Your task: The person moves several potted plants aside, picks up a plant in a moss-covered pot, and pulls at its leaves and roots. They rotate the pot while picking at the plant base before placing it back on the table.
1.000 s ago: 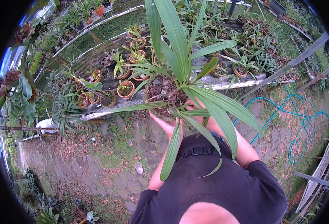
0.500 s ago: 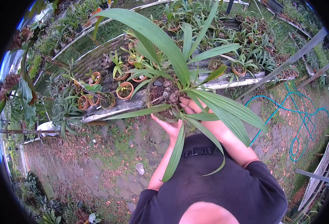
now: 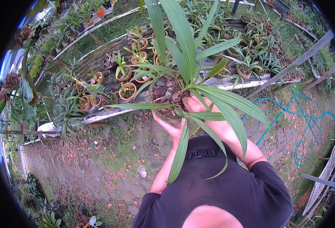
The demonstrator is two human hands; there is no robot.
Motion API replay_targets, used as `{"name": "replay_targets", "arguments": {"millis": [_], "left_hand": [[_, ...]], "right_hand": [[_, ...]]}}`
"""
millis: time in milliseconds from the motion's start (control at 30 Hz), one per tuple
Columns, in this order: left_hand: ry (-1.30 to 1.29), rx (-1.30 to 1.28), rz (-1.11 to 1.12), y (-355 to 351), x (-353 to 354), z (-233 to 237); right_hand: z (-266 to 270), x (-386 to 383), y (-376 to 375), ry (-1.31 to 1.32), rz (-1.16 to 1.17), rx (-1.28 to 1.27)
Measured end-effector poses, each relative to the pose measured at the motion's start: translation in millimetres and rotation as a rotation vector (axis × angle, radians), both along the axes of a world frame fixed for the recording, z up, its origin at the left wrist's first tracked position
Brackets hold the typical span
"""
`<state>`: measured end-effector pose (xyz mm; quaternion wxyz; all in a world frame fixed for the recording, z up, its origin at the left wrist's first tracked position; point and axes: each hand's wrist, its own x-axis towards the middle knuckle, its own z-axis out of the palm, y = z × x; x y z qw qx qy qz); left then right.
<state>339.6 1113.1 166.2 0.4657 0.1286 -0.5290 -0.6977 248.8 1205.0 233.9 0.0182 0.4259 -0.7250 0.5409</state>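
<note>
A potted orchid (image 3: pixel 190 57) with long pleated green leaves and round brown bulbs is held up in front of my chest. My left hand (image 3: pixel 170 124) is closed around the lower near side of its mossy pot (image 3: pixel 169 116). My right hand (image 3: pixel 197 105) is at the right side of the pot, fingers curled in at the base of the stems, against the bulbs (image 3: pixel 177 97). Leaves cover part of this hand, so its fingertips are hidden. Dark, chunky potting mix (image 3: pixel 160 93) shows at the pot's left. One leaf (image 3: pixel 216 71) is yellowing with brown marks.
Behind the plant runs a bench (image 3: pixel 110 114) carrying several small clay pots (image 3: pixel 127 91) with plants. A slanting grey pole (image 3: pixel 289 62) crosses at the right. A blue hose (image 3: pixel 308 117) lies looped on the paved ground (image 3: pixel 110 167).
The big upper leaves have swung from the left toward upright, and a lower right leaf has shifted left. My right hand has moved slightly; my left still supports the pot.
</note>
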Motion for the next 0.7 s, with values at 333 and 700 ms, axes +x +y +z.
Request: {"name": "replay_targets", "arguments": {"millis": [333,700], "left_hand": [[-0.015,-0.022,0.020,0,-1,1],[-0.023,-0.043,0.030,0,-1,2]], "right_hand": [[-23,3,3,-0.277,0.064,-0.090],[-27,5,3,-0.410,0.127,-0.104]]}}
